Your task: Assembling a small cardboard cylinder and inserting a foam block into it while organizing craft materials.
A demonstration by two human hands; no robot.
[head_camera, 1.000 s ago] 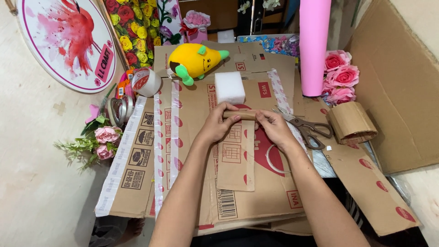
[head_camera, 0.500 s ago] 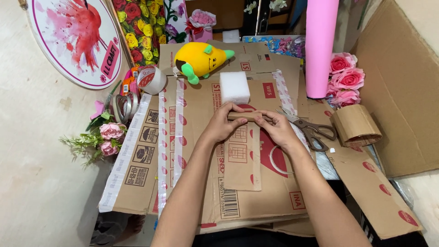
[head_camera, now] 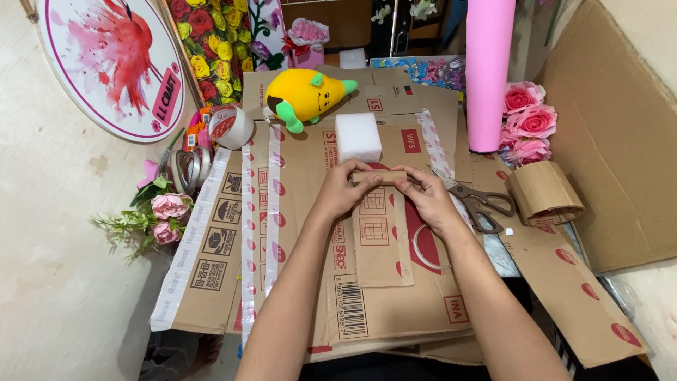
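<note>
Left hand (head_camera: 343, 192) and right hand (head_camera: 425, 200) pinch the rolled far end of a cardboard strip (head_camera: 381, 233) lying on flattened boxes (head_camera: 296, 212); fingertips hide the roll's ends. Scissors (head_camera: 482, 205) lie just right.

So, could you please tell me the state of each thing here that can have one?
cardboard strip: flat, far end rolled up under both hands
left hand: pinching the roll
right hand: pinching the roll
scissors: lying slightly open
cardboard roll: coiled, on its side
pink paper roll: upright
tape roll: lying untouched
</note>
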